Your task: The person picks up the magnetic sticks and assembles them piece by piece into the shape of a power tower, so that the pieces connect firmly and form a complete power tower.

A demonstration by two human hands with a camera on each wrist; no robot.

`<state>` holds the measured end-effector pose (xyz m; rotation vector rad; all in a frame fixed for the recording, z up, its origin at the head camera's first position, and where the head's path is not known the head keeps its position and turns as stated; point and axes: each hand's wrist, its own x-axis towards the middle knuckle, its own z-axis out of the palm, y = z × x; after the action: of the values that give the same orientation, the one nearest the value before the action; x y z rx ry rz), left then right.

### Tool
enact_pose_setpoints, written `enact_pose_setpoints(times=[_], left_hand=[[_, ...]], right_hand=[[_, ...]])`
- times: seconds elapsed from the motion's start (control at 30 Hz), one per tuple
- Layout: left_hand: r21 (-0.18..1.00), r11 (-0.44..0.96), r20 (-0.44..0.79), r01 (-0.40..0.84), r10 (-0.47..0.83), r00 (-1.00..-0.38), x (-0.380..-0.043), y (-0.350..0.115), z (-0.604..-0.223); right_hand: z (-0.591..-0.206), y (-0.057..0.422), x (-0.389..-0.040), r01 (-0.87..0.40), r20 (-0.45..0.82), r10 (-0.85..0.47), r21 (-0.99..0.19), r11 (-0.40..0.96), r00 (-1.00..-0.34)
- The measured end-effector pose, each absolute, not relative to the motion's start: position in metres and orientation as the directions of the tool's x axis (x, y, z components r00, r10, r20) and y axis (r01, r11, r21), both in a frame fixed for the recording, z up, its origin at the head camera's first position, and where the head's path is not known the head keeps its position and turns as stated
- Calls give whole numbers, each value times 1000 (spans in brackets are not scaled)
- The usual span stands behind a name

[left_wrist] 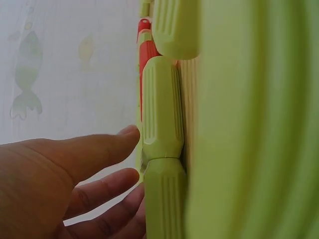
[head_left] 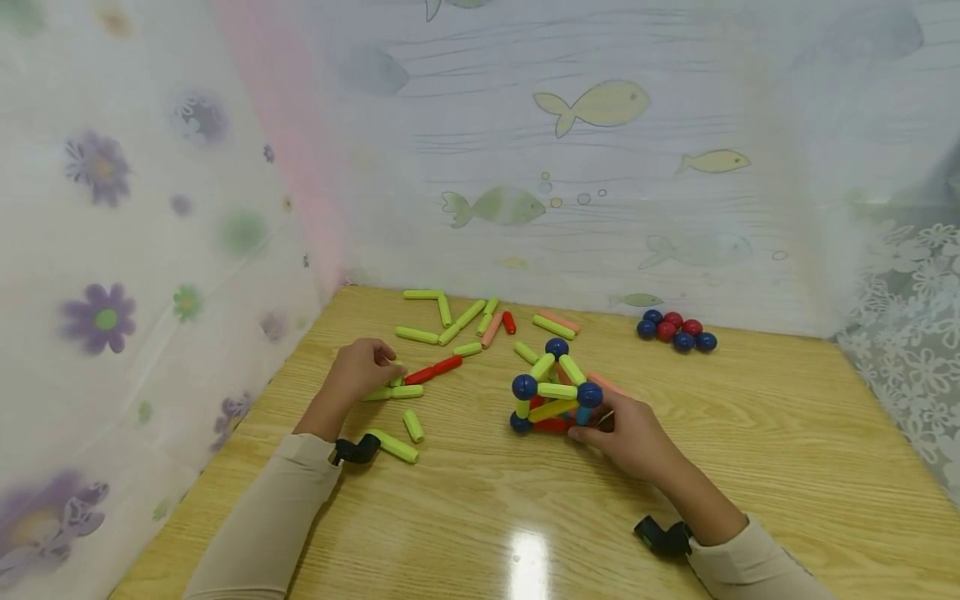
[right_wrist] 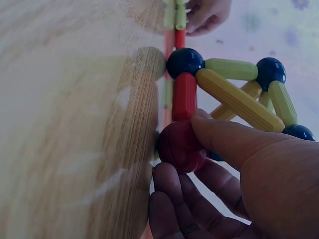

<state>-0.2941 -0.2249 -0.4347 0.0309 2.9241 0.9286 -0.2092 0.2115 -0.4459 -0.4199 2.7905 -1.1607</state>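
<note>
My right hand (head_left: 630,433) grips a small frame of magnetic rods and balls by a lower corner. In the right wrist view its thumb and fingers close round a dark red ball (right_wrist: 182,147), beside a red rod (right_wrist: 185,97). Blue balls (head_left: 557,348) mark the frame's upper corners, joined by short green rods (head_left: 557,390); a yellow rod (head_left: 553,411) slants across one side. At the left, my left hand (head_left: 362,368) pinches a short green rod (head_left: 398,377) among others on the table. Nearer green rods (left_wrist: 162,107) partly cover its fingertips in the left wrist view.
Loose green rods (head_left: 417,335) and red rods (head_left: 433,370) lie across the left and back of the wooden table (head_left: 465,517). Several blue and red balls (head_left: 683,342) cluster at the back right. Printed curtains (head_left: 480,150) hang behind and to the left.
</note>
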Motion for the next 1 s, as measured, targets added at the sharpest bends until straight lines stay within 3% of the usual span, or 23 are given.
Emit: enact_pose_setpoints(times=[0.23, 0.53, 0.73, 0.9, 1.0], left_hand=[[573, 819, -92, -22, 37, -995, -296, -225, -437], [576, 815, -33, 62, 99, -995, -293, -218, -432], [737, 622, 181, 265, 197, -964, -266, -174, -398], [702, 494, 403, 513, 319, -858, -232, -114, -370], [667, 451, 470, 593, 363, -804, -223, -88, -366]], right_hand=[[-446, 211, -209, -221, 26, -286, -704, 675, -958], [-447, 212, -209, -224, 31, -285, -701, 678, -958], [-447, 212, -209, -225, 32, -284, -697, 681, -958], [-447, 212, -209, -226, 31, -287, -700, 678, -957], [-445, 212, -209, -223, 29, -286, -703, 675, -958]])
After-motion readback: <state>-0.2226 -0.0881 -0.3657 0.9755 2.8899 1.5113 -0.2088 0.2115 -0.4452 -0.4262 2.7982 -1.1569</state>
